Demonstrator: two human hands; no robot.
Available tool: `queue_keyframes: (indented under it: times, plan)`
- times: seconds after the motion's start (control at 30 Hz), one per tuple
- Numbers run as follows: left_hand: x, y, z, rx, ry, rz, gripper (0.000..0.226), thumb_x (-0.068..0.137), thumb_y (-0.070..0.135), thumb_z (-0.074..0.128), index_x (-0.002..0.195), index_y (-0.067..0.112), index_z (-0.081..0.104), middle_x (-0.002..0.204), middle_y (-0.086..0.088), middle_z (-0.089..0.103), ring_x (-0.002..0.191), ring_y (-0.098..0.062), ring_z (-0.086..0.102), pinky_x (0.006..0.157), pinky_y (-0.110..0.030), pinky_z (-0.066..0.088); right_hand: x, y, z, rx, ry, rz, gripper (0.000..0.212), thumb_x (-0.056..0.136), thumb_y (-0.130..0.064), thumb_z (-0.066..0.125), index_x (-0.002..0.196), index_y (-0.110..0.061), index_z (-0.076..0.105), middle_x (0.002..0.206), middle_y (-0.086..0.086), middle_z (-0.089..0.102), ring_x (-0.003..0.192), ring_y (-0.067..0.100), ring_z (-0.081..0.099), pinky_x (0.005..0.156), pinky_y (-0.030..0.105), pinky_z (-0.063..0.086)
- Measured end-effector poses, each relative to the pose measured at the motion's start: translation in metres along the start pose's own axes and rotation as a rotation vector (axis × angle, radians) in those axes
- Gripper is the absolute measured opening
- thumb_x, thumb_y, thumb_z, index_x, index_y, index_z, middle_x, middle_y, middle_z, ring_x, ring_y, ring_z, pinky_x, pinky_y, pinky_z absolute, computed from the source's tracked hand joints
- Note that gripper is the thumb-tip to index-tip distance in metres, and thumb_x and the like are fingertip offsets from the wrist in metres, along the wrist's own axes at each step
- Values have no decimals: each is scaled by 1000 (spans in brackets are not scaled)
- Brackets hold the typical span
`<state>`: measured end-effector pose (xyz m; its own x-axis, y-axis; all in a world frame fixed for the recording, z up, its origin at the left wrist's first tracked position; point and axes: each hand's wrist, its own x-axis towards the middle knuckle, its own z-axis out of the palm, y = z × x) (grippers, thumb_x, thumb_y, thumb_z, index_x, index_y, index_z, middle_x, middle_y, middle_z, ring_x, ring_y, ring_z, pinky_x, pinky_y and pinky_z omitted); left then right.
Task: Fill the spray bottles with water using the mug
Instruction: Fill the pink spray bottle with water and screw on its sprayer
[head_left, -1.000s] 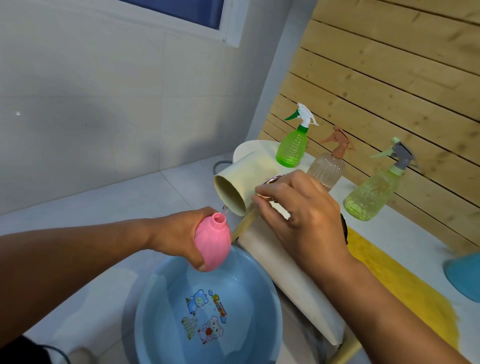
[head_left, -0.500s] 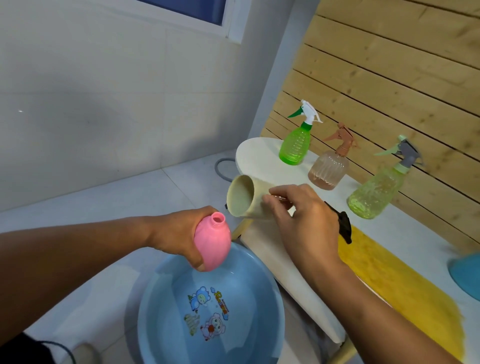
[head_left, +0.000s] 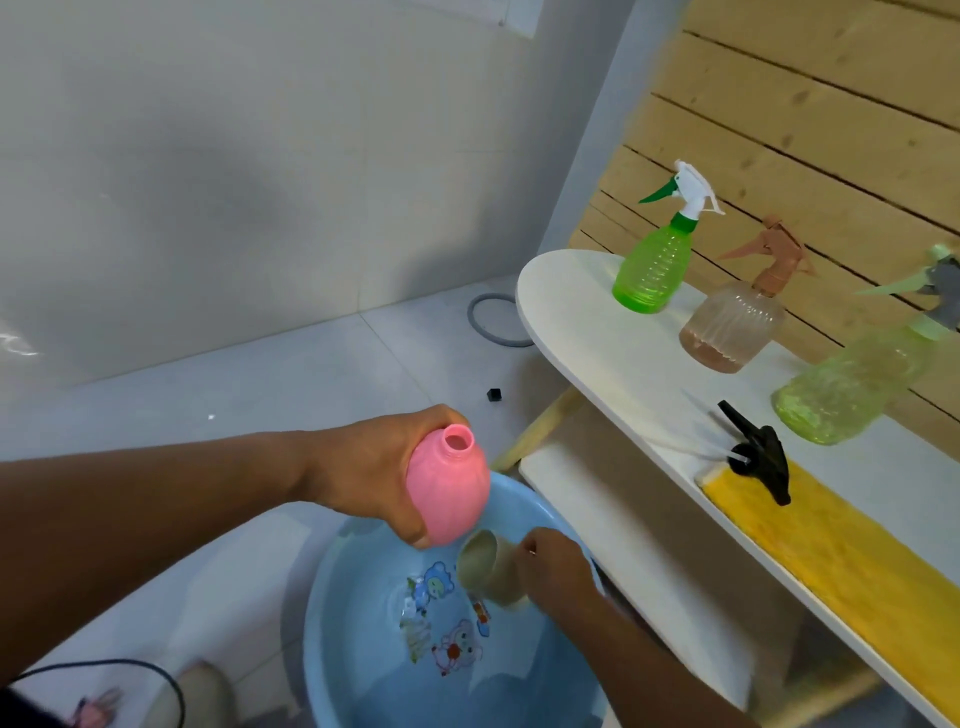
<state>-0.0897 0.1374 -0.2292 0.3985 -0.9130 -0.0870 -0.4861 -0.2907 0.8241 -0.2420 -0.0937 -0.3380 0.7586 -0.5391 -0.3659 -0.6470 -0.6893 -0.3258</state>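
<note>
My left hand (head_left: 363, 467) grips a pink bottle (head_left: 449, 488) with its top off, held tilted above the near rim of the blue basin. My right hand (head_left: 553, 571) holds a beige mug (head_left: 488, 574) on its side, low inside the blue basin (head_left: 353, 649), its mouth facing left just under the pink bottle. On the white shelf (head_left: 571, 322) stand a green spray bottle (head_left: 652, 265), a brownish spray bottle (head_left: 735, 322) and a pale green spray bottle (head_left: 852, 384). A black spray head (head_left: 758, 452) lies on the shelf.
A yellow cloth (head_left: 831, 556) covers the near right part of the shelf. A lower white shelf board (head_left: 623, 519) runs beside the basin. A grey ring (head_left: 493, 317) and a small black cap (head_left: 493, 394) lie on the tiled floor. A wooden slat wall backs the shelf.
My right hand has brought the mug down from beside the pink bottle's mouth into the basin. The pink bottle stays in my left hand.
</note>
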Motion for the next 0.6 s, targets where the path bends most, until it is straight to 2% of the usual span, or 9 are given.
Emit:
queue_keyframes:
  times: [0.07, 0.17, 0.23, 0.3, 0.37, 0.47, 0.6]
  plan:
    - [-2, -1, 1, -1, 15, 5, 89, 60, 23, 101, 127, 47, 47, 123, 20, 59, 116, -6, 62, 86, -30, 60, 7, 10, 16, 21, 15, -26, 13, 86, -18, 54, 77, -20, 62, 80, -4, 64, 78, 15, 59, 68, 33, 47]
    - [-4, -4, 1, 1, 36, 8, 90, 61, 25, 101, 130, 45, 47, 126, 18, 58, 119, -10, 61, 90, -37, 60, 18, 20, 31, -191, -10, -121, 10, 91, -23, 50, 84, -25, 57, 96, -1, 64, 91, 20, 64, 71, 34, 44]
    - [-5, -6, 1, 7, 42, 8, 89, 62, 27, 100, 131, 45, 46, 128, 19, 57, 120, -9, 60, 91, -37, 60, 23, 22, 38, -313, -38, -193, 16, 97, -26, 46, 99, -24, 61, 109, 3, 62, 101, 26, 64, 73, 33, 40]
    - [-5, -10, -1, 21, 53, 0, 89, 62, 29, 100, 130, 46, 46, 127, 20, 57, 119, -9, 60, 90, -35, 61, 27, 21, 49, -425, -68, -235, 24, 102, -27, 42, 117, -20, 60, 120, 6, 59, 111, 29, 63, 82, 36, 45]
    - [-6, -15, -3, 19, 70, -15, 90, 61, 30, 101, 130, 45, 46, 127, 21, 57, 119, -9, 60, 89, -34, 61, 27, 18, 62, -498, -98, -270, 28, 105, -28, 40, 126, -19, 56, 128, 8, 56, 117, 29, 61, 92, 38, 48]
    - [-7, -23, -7, 27, 92, -33, 90, 61, 29, 101, 131, 42, 46, 126, 20, 58, 118, -8, 60, 89, -34, 60, 22, 7, 80, -420, -107, -261, 28, 103, -35, 45, 123, -21, 59, 127, 6, 58, 115, 28, 62, 92, 36, 48]
    - [-9, -29, -13, 42, 107, -56, 90, 61, 29, 102, 130, 45, 46, 124, 21, 58, 116, -5, 60, 86, -28, 60, 14, -12, 87, -139, -99, -145, 23, 92, -37, 56, 105, -24, 69, 112, -4, 66, 103, 20, 64, 78, 30, 44]
